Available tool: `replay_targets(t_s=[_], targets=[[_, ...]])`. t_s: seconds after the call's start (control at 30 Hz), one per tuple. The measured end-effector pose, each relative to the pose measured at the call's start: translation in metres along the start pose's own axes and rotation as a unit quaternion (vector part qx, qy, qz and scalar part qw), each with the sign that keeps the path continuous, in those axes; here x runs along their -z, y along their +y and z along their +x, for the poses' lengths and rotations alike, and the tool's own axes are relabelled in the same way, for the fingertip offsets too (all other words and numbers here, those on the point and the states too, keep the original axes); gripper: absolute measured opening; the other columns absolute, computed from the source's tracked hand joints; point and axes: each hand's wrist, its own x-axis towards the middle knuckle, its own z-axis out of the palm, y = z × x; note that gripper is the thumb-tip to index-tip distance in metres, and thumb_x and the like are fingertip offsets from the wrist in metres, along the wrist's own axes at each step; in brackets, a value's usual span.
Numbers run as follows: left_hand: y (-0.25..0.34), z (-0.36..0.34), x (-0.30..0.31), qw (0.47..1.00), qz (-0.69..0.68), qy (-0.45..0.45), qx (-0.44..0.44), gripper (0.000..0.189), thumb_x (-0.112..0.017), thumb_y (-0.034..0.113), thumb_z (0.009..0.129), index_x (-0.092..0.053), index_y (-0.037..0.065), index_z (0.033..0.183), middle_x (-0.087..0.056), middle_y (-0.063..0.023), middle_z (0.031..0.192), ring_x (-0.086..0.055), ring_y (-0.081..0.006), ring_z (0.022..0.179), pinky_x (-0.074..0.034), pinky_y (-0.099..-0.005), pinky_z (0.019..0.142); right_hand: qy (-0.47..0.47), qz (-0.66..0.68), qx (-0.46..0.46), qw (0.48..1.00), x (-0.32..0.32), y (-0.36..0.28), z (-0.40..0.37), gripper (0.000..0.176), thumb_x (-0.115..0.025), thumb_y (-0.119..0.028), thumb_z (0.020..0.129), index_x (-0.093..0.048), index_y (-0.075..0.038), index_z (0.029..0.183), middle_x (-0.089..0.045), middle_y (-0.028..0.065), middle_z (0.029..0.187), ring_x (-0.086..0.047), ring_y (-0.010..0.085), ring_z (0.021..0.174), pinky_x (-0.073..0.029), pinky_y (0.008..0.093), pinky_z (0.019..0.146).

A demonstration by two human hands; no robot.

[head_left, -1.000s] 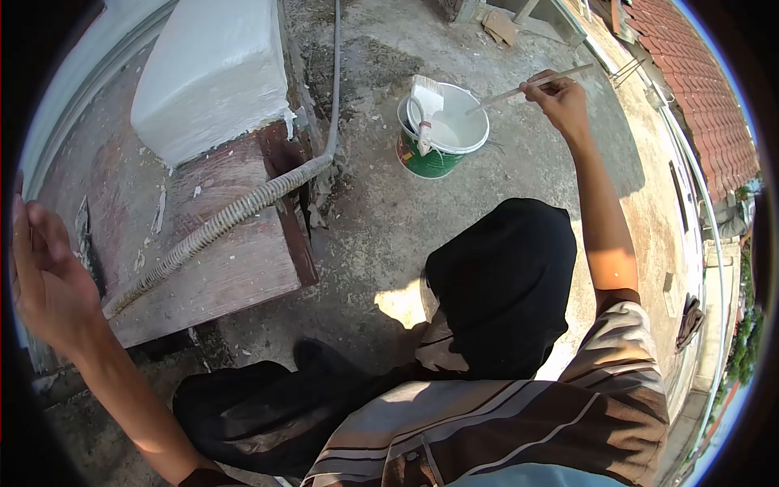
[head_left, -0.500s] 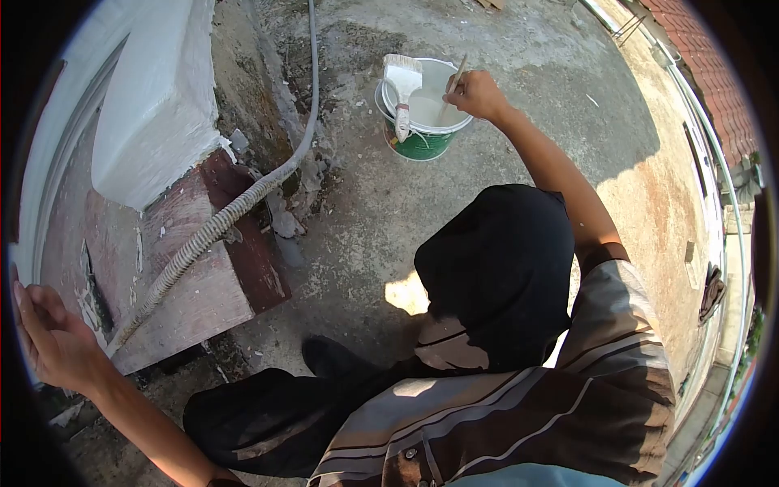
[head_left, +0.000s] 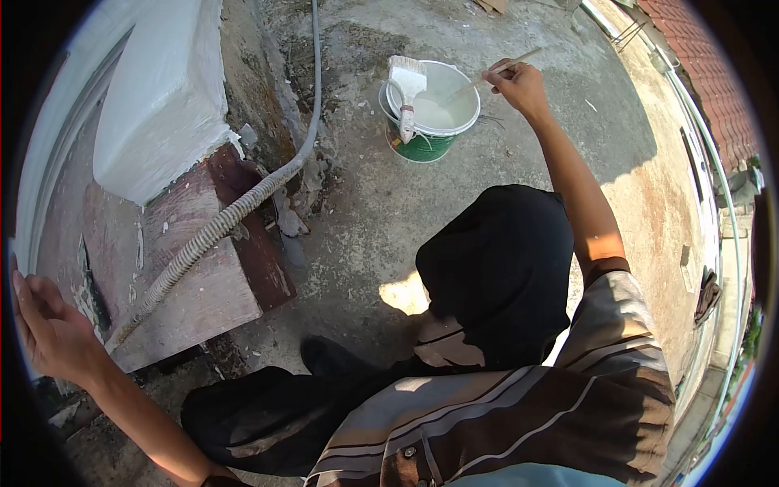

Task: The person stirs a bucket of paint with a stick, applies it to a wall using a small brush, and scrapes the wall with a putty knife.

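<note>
Bucket (head_left: 422,149) sits on the concrete floor (head_left: 381,211), top centre of view, well apart from the person's knees. Inside: white paint (head_left: 442,114), approx half full, w/ white smears up the inner wall. A flat brush (head_left: 405,84) lies across the bucket's left rim, bristles up and coated white, handle hanging down the outside. Bucket's outer wall is green w/ a red patch low on the left. There's print on it, but too small to read. No other writing visible.

Right hand (head_left: 518,84) is stretched out front w/ the arm nearly straight, above the bucket's right rim. Fingers are closed around a thin stick (head_left: 471,84); its lower end slants down-left into the paint and its top end pokes out past the knuckles.

Left hand (head_left: 47,331) is far out at the lower left, arm extended, fingers spread and pointing up, gripping nothing. It's by the left end of a reddish ledge (head_left: 207,284); contact can't be made out. A corrugated hose (head_left: 213,230) runs diagonally over the ledge, below a white-painted block (head_left: 162,97).
</note>
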Motion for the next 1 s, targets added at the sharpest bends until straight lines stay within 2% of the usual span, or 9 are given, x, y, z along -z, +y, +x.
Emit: replay_targets(t_s=[0.17, 0.27, 0.4, 0.57, 0.6, 0.7, 0.8, 0.9, 1.0], targets=[[-0.004, -0.001, -0.007, 0.998, -0.007, 0.056, 0.003, 0.015, -0.051, 0.008, 0.093, -0.059, -0.004, 0.098, -0.052, -0.0061, 0.076, -0.039, -0.0107, 0.065, -0.029, -0.0234, 0.058, 0.030, -0.012, 0.039, 0.999, 0.020, 0.001, -0.008, 0.025, -0.069, -0.025, 0.077, -0.068, -0.001, 0.082, -0.066, 0.0093, 0.065, -0.064, 0.0150, 0.057, -0.050, 0.0267, 0.057], [-0.006, -0.001, -0.013, 0.997, -0.022, 0.077, 0.011, 0.016, -0.050, 0.009, 0.093, -0.059, -0.004, 0.098, -0.052, -0.0059, 0.075, -0.040, -0.0109, 0.066, -0.029, -0.0233, 0.059, 0.045, -0.121, 0.102, 0.986, 0.029, -0.017, -0.017, 0.025, -0.068, -0.025, 0.078, -0.066, -0.001, 0.081, -0.065, 0.0107, 0.063, -0.064, 0.0161, 0.057, -0.050, 0.0279, 0.057], [-0.006, -0.002, -0.015, 0.998, -0.005, 0.061, -0.003, 0.018, -0.049, 0.011, 0.093, -0.059, -0.003, 0.096, -0.050, -0.0050, 0.074, -0.040, -0.0110, 0.066, -0.029, -0.0232, 0.058, -0.001, -0.125, 0.156, 0.980, 0.029, -0.029, -0.013, 0.021, -0.066, -0.021, 0.076, -0.065, 0.000, 0.080, -0.064, 0.0145, 0.064, -0.065, 0.0251, 0.059, -0.051, 0.0343, 0.058], [-0.011, 0.000, -0.006, 0.999, -0.010, 0.045, 0.003, 0.011, -0.053, 0.009, 0.088, -0.059, 0.000, 0.089, -0.051, -0.0036, 0.074, -0.045, -0.0117, 0.066, -0.033, -0.0234, 0.058, -0.090, -0.203, 0.317, 0.922, 0.007, -0.037, 0.014, 0.012, -0.063, -0.014, 0.076, -0.061, -0.002, 0.077, -0.059, 0.0149, 0.061, -0.059, 0.0313, 0.055, -0.047, 0.0378, 0.054], [-0.013, 0.002, -0.003, 0.999, -0.010, 0.035, -0.005, 0.008, -0.055, 0.008, 0.087, -0.059, 0.001, 0.088, -0.053, -0.0027, 0.074, -0.047, -0.0118, 0.066, -0.035, -0.0234, 0.058, -0.109, -0.247, 0.314, 0.910, 0.001, -0.042, 0.020, 0.010, -0.061, -0.011, 0.075, -0.059, -0.001, 0.074, -0.059, 0.0166, 0.061, -0.059, 0.0369, 0.058, -0.048, 0.0406, 0.056], [-0.021, 0.007, 0.014, 0.999, 0.019, 0.018, -0.032, 0.010, -0.057, 0.007, 0.087, -0.061, -0.002, 0.092, -0.056, -0.0054, 0.078, -0.052, -0.0121, 0.070, -0.039, -0.0224, 0.061, -0.113, -0.324, 0.343, 0.874, -0.007, -0.083, 0.014, 0.010, -0.061, -0.011, 0.075, -0.059, -0.002, 0.077, -0.059, 0.0178, 0.062, -0.059, 0.0373, 0.059, -0.049, 0.0414, 0.057], [-0.015, 0.004, 0.012, 0.999, 0.018, 0.020, -0.032, 0.011, -0.057, 0.008, 0.087, -0.062, -0.001, 0.092, -0.057, -0.0051, 0.077, -0.052, -0.0119, 0.068, -0.039, -0.0223, 0.059, -0.117, -0.334, 0.291, 0.889, -0.003, -0.103, 0.015, 0.015, -0.059, -0.013, 0.073, -0.064, 0.001, 0.078, -0.063, 0.0210, 0.071, -0.062, 0.0394, 0.067, -0.051, 0.0450, 0.064], [-0.013, 0.003, 0.010, 0.999, 0.015, 0.020, -0.033, 0.012, -0.058, 0.009, 0.088, -0.062, -0.001, 0.092, -0.058, -0.0048, 0.077, -0.052, -0.0116, 0.066, -0.039, -0.0222, 0.057, -0.115, -0.250, 0.299, 0.914, 0.010, -0.091, 0.020, 0.015, -0.061, -0.011, 0.073, -0.064, 0.000, 0.083, -0.064, 0.0213, 0.072, -0.063, 0.0386, 0.068, -0.051, 0.0430, 0.063], [-0.013, 0.003, 0.008, 0.999, 0.012, 0.020, -0.035, 0.013, -0.058, 0.011, 0.088, -0.063, 0.000, 0.092, -0.059, -0.0044, 0.076, -0.052, -0.0114, 0.064, -0.039, -0.0221, 0.055, -0.183, -0.134, 0.294, 0.928, 0.028, -0.085, 0.006, 0.013, -0.062, -0.007, 0.073, -0.063, 0.001, 0.083, -0.064, 0.0172, 0.069, -0.063, 0.0330, 0.065, -0.051, 0.0383, 0.062]])
